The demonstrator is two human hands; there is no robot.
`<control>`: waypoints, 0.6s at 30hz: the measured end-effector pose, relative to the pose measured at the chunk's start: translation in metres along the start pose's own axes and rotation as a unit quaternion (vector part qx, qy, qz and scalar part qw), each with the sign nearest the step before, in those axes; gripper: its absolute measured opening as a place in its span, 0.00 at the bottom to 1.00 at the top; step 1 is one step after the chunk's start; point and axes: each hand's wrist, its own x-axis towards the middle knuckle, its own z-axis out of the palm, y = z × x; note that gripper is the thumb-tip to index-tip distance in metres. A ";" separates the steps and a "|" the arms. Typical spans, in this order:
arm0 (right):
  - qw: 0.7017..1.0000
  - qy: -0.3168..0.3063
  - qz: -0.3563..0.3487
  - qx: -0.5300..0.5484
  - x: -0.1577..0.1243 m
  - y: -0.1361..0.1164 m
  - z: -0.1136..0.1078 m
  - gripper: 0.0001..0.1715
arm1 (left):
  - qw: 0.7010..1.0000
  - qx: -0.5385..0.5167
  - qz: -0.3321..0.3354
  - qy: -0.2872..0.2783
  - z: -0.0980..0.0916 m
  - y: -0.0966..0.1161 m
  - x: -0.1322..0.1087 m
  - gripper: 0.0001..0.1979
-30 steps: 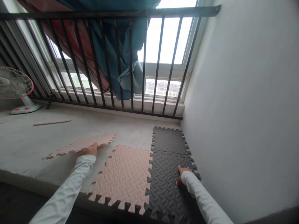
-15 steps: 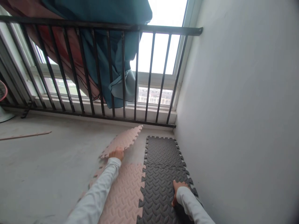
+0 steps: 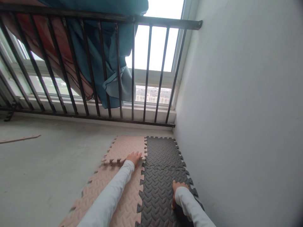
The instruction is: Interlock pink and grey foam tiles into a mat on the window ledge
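Observation:
A pink foam floor tile with toothed edges lies at the far end of the pink row, its near edge sitting slightly over the pink tile in front. My left hand rests on its near right corner, fingers stretched out on top. Along its right side the tile meets the far black foam tile. My right hand leans on the nearer black foam tile, fingers apart and nothing held.
A white wall borders the black tiles on the right. Beyond the mats stands a black metal railing before a window, with teal and red cloth hanging there. A thin pink strip lies on the grey floor.
The pink tile, tilted up in my left hand before, now lies down beside the far black tile. My left hand has shifted right and its fingers have spread. My right hand stays on the black tile.

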 end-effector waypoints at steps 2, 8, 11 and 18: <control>1.000 -0.003 0.003 -0.006 -0.004 -0.001 -0.002 0.69 | 1.000 -0.006 0.001 -0.026 0.006 0.000 0.003 0.38; 1.000 -0.004 0.007 -0.006 -0.007 -0.002 -0.004 0.67 | 0.999 -0.032 -0.006 -0.030 0.032 -0.001 -0.005 0.29; 1.000 0.000 0.007 -0.005 -0.005 -0.002 -0.003 0.67 | 0.999 -0.048 0.003 -0.018 0.039 -0.002 -0.008 0.30; 1.000 -0.010 0.015 -0.004 0.000 -0.003 -0.002 0.67 | 0.996 -0.056 0.024 -0.064 0.034 -0.006 -0.002 0.31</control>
